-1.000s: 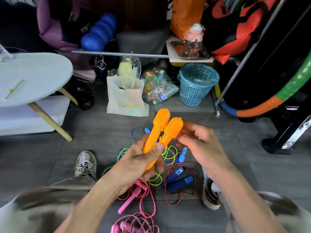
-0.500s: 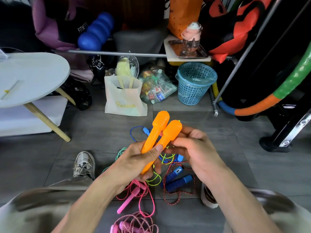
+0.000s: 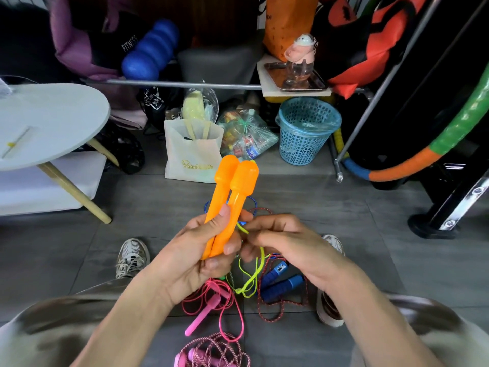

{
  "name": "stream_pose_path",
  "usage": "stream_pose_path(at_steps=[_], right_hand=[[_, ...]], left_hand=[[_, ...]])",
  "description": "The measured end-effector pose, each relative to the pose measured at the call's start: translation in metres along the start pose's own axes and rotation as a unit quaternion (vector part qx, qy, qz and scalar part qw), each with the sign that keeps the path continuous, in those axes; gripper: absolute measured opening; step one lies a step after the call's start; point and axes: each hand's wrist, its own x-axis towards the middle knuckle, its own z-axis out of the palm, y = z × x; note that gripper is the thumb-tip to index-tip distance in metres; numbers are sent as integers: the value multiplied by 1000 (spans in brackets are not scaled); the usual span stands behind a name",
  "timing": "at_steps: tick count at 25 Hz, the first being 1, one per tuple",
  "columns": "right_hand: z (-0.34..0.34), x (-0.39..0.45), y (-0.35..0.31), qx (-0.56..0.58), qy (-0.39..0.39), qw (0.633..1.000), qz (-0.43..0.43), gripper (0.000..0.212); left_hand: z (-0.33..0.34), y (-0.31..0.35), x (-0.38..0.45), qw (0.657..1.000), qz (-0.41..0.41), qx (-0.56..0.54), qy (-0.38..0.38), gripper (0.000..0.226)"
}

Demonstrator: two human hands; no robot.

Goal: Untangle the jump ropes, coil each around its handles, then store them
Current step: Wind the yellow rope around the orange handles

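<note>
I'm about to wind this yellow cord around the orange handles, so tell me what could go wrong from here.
1. The neon yellow-green cord hangs down into the pile on the floor, close to the pink plastic jump rope and the red braided rope with blue foam handles; winding now may drag those up with it.
2. The left hand alone holds both orange plastic handles; a tug from the right hand could twist them apart.

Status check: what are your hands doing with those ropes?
Left hand grips orange handles. Right hand pinches yellow-green cord. Other ropes tangled below.
</note>
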Motion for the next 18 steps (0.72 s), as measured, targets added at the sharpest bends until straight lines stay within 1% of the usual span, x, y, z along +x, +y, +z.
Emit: stream_pose_path(at_steps=[1, 2, 3, 4, 5, 6, 7, 8, 9, 11, 13, 14, 16, 17, 18], right_hand=[[-3, 0, -1, -24, 25, 999, -13, 21], [-6, 3, 0, -47, 68, 996, -37, 24], [-9, 6, 1, -53, 118, 990, -62, 31], [-12, 10, 2, -24, 146, 985, -89, 40], [-14, 13, 4, 41, 135, 984, -109, 49], [-15, 14, 3, 120, 88, 981, -121, 56], [-13, 13, 1, 196, 30, 972, -127, 56], [-8, 12, 1, 241, -12, 962, -129, 52], [-4, 12, 2, 250, -32, 960, -125, 47], [3, 14, 4, 215, -19, 971, -107, 40], [5, 16, 7, 204, 9, 974, -95, 49], [6, 15, 7, 211, 19, 973, -91, 54], [5, 15, 8, 229, 31, 969, -84, 68], [5, 14, 9, 234, 38, 968, -77, 73], [4, 13, 9, 237, 47, 968, -69, 72]], left_hand=[[1, 0, -1, 1000, 1, 19, 14, 42], [1, 0, -1, 999, -1, 44, 24, 38], [2, -1, -1, 997, -4, 76, 25, 35], [2, -1, -1, 994, -10, 111, 21, 34], [3, -3, -1, 990, -18, 142, 14, 35], [4, -5, -2, 986, -26, 163, 6, 36], [5, -6, -2, 984, -32, 176, 0, 38], [5, -6, -2, 983, -35, 182, -2, 40], [5, -6, -3, 982, -36, 185, -3, 45], [5, -5, -3, 982, -35, 184, -3, 51], [4, -4, -3, 981, -31, 189, 7, 40], [3, -3, -3, 980, -30, 197, 12, 40], [2, -3, -2, 976, -27, 214, 24, 52], [2, -3, -2, 974, -26, 225, 30, 54], [3, -3, -2, 970, -25, 240, 34, 49]])
